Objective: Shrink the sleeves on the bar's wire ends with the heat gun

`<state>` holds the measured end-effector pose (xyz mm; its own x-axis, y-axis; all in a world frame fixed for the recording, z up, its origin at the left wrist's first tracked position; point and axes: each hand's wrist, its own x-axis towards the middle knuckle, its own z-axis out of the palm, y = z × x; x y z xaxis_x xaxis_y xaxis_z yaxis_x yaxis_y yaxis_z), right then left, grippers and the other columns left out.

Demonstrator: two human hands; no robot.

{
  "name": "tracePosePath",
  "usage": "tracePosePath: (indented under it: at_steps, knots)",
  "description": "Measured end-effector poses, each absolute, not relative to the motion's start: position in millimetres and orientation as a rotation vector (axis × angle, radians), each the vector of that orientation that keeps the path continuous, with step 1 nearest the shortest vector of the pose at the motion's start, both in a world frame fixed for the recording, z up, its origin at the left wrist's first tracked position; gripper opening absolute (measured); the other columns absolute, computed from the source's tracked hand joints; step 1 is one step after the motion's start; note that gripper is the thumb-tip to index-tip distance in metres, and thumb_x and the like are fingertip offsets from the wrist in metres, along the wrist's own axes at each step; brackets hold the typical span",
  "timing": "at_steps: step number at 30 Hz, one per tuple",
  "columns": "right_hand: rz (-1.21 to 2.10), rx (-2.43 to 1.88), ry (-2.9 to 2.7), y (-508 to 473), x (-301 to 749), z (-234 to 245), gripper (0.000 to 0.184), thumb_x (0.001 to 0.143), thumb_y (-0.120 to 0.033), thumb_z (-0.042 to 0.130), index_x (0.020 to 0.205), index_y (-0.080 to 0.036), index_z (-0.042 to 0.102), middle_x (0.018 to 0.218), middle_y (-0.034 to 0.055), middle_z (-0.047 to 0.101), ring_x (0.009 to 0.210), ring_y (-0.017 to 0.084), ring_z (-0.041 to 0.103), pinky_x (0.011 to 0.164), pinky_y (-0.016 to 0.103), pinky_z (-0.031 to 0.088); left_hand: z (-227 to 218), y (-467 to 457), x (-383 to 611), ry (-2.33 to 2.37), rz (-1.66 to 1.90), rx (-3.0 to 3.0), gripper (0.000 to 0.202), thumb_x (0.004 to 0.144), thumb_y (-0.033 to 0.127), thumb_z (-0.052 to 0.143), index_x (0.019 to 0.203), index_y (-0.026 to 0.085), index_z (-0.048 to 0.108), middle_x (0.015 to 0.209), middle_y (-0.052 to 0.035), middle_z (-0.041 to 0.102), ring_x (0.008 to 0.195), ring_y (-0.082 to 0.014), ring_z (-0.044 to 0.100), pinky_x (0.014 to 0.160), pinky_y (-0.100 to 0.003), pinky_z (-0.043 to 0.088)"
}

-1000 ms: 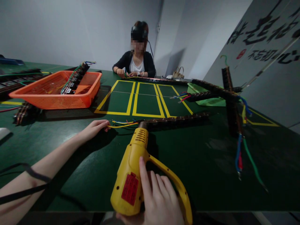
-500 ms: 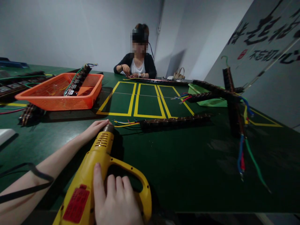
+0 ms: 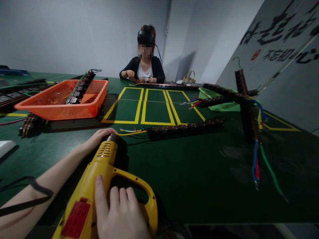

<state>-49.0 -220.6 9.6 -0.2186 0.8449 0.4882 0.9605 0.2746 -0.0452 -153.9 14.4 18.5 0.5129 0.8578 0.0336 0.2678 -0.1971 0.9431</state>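
Observation:
A yellow heat gun with a dark metal nozzle and a red label points away from me over the table. My right hand is wrapped round its handle, with the index finger laid along the body. Just beyond the nozzle, my left hand has its fingers closed at the end of a yellow wire; the nozzle partly hides the fingertips. This wire comes from a long dark strip-shaped assembly lying on the table, with thinner blue, green and red leads beside it.
An orange basket with a similar strip stands at left. At right, more strips with coloured wires lie crossed over a green basket. A co-worker sits across the green table, which bears yellow tape rectangles.
The whole view has shifted slightly, so most things sit a little further left. Both hands keep their grip, and the heat gun's nozzle stays beside my left hand.

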Motion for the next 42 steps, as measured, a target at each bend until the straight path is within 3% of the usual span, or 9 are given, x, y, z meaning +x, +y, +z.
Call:
tracePosePath:
  at_steps: [8,13,18,22,25,28,31,36,42]
  knots:
    - [-0.089,-1.497,-2.356,-219.8,-13.2,20.9,0.097,0.068,-0.044,0.063,0.146,-0.008,0.018,0.082,0.0056,0.059,0.066,0.021,0.055,0.064,0.036,0.044,14.3,14.5,-153.2,0.966,0.803,1.804,0.027,0.07,0.042,0.054,0.069,0.017,0.063,0.085,-0.0047,0.067,0.091,-0.0225,0.057,0.088,-0.029,0.044]
    - [-0.074,-1.474,-2.429,-224.3,11.1,23.2,0.082,0.081,-0.036,0.054,0.147,-0.009,0.013,0.085,0.0049,0.059,0.071,0.021,0.054,0.069,0.036,0.041,9.0,16.6,-152.6,0.991,0.823,1.757,0.033,0.072,0.049,0.057,0.074,0.017,0.065,0.083,-0.0047,0.066,0.088,-0.022,0.057,0.085,-0.029,0.045]
    - [0.012,-1.561,-2.432,-236.2,34.3,24.9,0.085,0.079,-0.034,0.05,0.149,-0.013,0.007,0.091,0.0056,0.06,0.077,0.022,0.054,0.075,0.037,0.039,7.3,20.7,-153.3,1.017,0.75,1.747,0.049,0.071,0.063,0.057,0.078,0.016,0.066,0.076,-0.007,0.066,0.074,-0.0211,0.059,0.075,-0.032,0.049]
    - [-0.009,-1.645,-2.359,-245.8,54.9,26.6,0.079,0.082,-0.029,0.044,0.15,-0.015,0.007,0.092,0.0049,0.061,0.08,0.022,0.057,0.078,0.037,0.04,11.0,18.5,-151.4,1.01,0.749,1.715,0.052,0.068,0.066,0.061,0.079,0.015,0.065,0.078,-0.0081,0.068,0.074,-0.0211,0.061,0.074,-0.032,0.05]
    - [-0.122,-1.667,-2.267,-250.0,68.2,29.8,0.074,0.087,-0.04,0.039,0.149,-0.013,0.009,0.091,0.0052,0.064,0.077,0.021,0.06,0.074,0.035,0.042,13.2,16.8,-149.6,1.002,0.743,1.702,0.055,0.065,0.069,0.062,0.077,0.016,0.065,0.076,-0.0071,0.068,0.073,-0.0206,0.061,0.074,-0.032,0.05]
    - [-0.257,-1.668,-2.197,-251.4,75.4,33.4,0.084,0.086,-0.063,0.033,0.148,-0.01,0.011,0.091,0.0062,0.067,0.077,0.021,0.063,0.073,0.035,0.044,13.9,16.7,-148.3,0.995,0.729,1.705,0.058,0.062,0.073,0.061,0.076,0.016,0.064,0.073,-0.0058,0.067,0.072,-0.0203,0.06,0.075,-0.032,0.05]
    - [-0.363,-1.666,-2.173,-250.8,75.6,35.0,0.09,0.085,-0.071,0.026,0.148,-0.008,0.01,0.089,0.0063,0.068,0.078,0.021,0.065,0.072,0.034,0.045,13.3,17.6,-147.9,0.987,0.711,1.729,0.06,0.062,0.074,0.06,0.076,0.016,0.063,0.073,-0.005,0.067,0.072,-0.0197,0.06,0.074,-0.032,0.049]
    - [-0.475,-1.674,-2.111,-248.7,63.1,28.9,0.08,0.092,-0.06,0.005,0.149,-0.004,0.005,0.086,0.0084,0.069,0.076,0.022,0.067,0.072,0.035,0.045,8.4,21.3,-149.6,0.961,0.69,1.802,0.056,0.069,0.07,0.056,0.079,0.016,0.064,0.077,-0.004,0.066,0.072,-0.0178,0.059,0.074,-0.029,0.047]
    - [-0.564,-1.717,-1.972,-241.7,26.3,4.0,0.064,0.094,-0.034,-0.004,0.149,-0.008,0.016,0.082,0.0108,0.066,0.073,0.024,0.065,0.076,0.039,0.045,5.8,22.6,-149.1,0.95,0.691,1.789,0.058,0.069,0.072,0.055,0.079,0.015,0.064,0.077,-0.005,0.066,0.072,-0.0177,0.058,0.074,-0.029,0.046]
